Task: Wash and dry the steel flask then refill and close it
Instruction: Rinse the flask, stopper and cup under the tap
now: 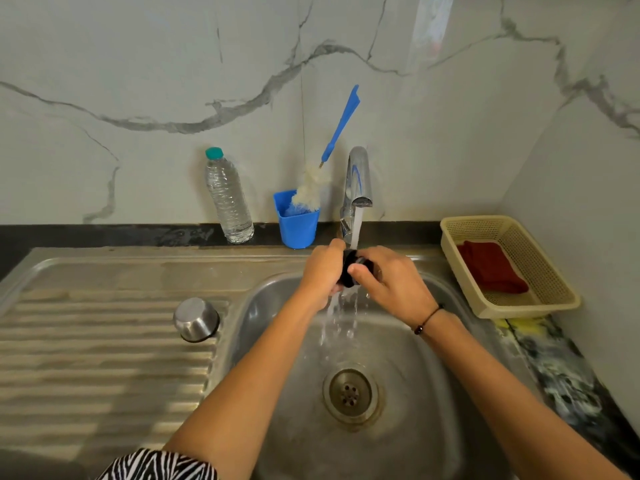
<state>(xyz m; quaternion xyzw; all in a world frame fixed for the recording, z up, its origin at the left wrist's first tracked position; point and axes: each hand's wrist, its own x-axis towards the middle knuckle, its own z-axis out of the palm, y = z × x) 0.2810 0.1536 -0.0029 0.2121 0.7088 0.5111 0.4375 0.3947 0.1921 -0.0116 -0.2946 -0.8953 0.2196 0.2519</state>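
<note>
Both my hands hold a small black part (349,264), apparently the flask's stopper, under the running tap (358,181) above the sink basin (398,358). My left hand (320,270) grips its left side. My right hand (393,282) grips its right side, with the thumb lying across it. Water streams off the part into the basin. A steel cup-shaped cap (196,319) stands mouth down on the ribbed drainboard (86,348), left of the basin. The flask body is not in view.
A clear water bottle (228,199) with a teal cap and a blue cup (298,223) holding a bottle brush (332,147) stand against the wall behind the sink. A beige basket (540,268) with a red cloth (491,268) sits at the right.
</note>
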